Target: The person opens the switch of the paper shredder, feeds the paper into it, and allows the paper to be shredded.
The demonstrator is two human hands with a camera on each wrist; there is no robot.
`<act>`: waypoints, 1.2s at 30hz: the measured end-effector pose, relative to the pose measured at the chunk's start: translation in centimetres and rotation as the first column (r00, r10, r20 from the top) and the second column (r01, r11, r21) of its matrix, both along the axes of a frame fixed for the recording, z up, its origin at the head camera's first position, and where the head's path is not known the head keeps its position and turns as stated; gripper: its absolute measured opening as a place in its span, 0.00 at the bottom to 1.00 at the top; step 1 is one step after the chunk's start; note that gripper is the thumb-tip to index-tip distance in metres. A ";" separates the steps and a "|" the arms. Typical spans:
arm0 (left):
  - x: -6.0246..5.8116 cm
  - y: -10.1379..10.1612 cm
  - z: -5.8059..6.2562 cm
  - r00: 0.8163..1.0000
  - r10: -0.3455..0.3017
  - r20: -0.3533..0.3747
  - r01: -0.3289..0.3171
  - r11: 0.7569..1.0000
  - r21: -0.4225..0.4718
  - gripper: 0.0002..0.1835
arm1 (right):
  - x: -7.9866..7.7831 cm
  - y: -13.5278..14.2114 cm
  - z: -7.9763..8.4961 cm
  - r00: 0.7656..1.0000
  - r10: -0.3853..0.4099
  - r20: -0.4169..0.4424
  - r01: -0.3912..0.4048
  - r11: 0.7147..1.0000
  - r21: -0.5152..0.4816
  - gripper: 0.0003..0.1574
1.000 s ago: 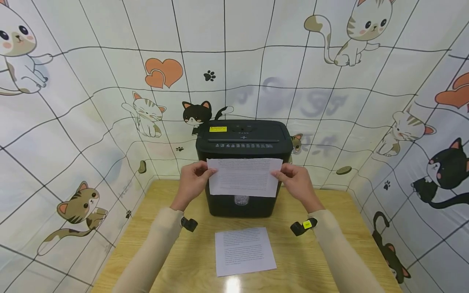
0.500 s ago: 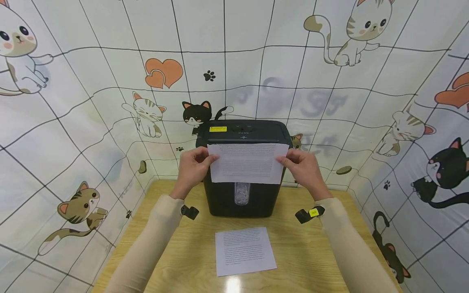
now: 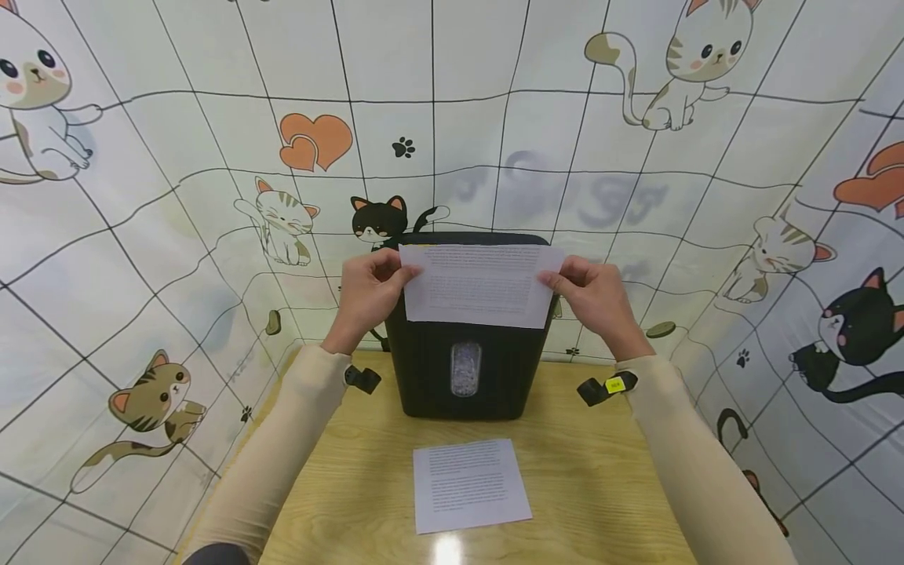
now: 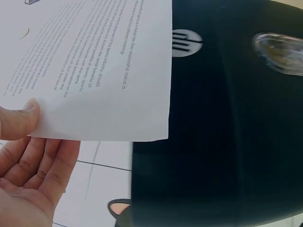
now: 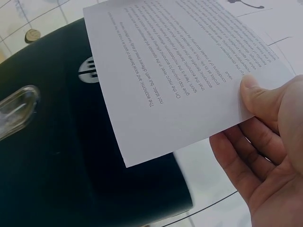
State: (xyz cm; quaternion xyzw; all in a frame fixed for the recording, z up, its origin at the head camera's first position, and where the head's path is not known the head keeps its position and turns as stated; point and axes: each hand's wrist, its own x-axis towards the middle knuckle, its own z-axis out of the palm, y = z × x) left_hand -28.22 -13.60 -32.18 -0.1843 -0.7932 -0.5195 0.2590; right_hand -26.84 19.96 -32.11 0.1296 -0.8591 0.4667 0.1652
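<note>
Pinching opposite side edges of printed sheet [image 3: 482,289] with left hand [image 3: 373,292] and right hand [image 3: 596,300]; held before black paper shredder [image 3: 427,373], longer-looking side crosswise to it, equally near both.

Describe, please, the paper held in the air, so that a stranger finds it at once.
On the wooden table, find the black machine with a clear window. In the head view, a white printed sheet covers much of its upper part, pinched by both hands, left and right. Its printed neighbour lies flat on the table; only this sheet is held up.
</note>
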 end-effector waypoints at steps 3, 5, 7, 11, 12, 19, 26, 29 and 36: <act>-0.3 0.1 1.1 1.000 -0.003 -0.030 0.002 1.000 -0.009 0.05 | -0.1 0.1 0.9 1.000 0.002 -0.007 -0.002 1.000 -0.021 0.20; -0.6 0.1 1.7 0.999 -0.002 -0.047 0.001 1.000 -0.017 0.05 | -0.2 0.1 1.4 1.000 -0.001 -0.013 0.000 1.000 -0.031 0.19; -0.8 0.1 2.4 0.998 -0.007 -0.064 0.006 1.000 -0.022 0.05 | -0.3 0.1 2.0 1.000 -0.007 -0.023 0.006 0.999 -0.035 0.19; -1.1 0.1 3.8 0.996 -0.010 -0.085 0.009 1.000 -0.018 0.05 | -0.6 -0.1 3.3 0.999 -0.029 -0.044 0.027 0.999 -0.040 0.19; -1.2 0.1 4.1 0.996 -0.012 -0.087 0.011 1.000 -0.015 0.05 | -0.7 -0.1 3.6 0.998 -0.036 -0.046 0.034 0.999 -0.035 0.20; -1.9 0.0 5.8 0.998 0.004 -0.064 -0.005 1.000 -0.025 0.06 | -1.5 -0.5 5.4 0.998 -0.060 -0.038 0.059 0.998 -0.015 0.21; -3.4 -0.1 6.3 1.000 0.030 0.010 -0.030 1.000 -0.002 0.08 | -3.3 -0.7 6.0 0.999 -0.022 -0.029 0.021 0.999 -0.036 0.21; -4.2 -0.2 6.1 0.999 0.043 0.022 -0.043 0.999 -0.001 0.08 | -4.1 -0.8 5.9 0.999 -0.015 -0.033 0.014 0.999 -0.033 0.21; -5.9 -0.2 5.5 0.999 0.042 0.023 -0.042 0.999 -0.004 0.08 | -5.7 -1.0 5.3 0.999 -0.010 -0.031 0.009 1.000 -0.030 0.20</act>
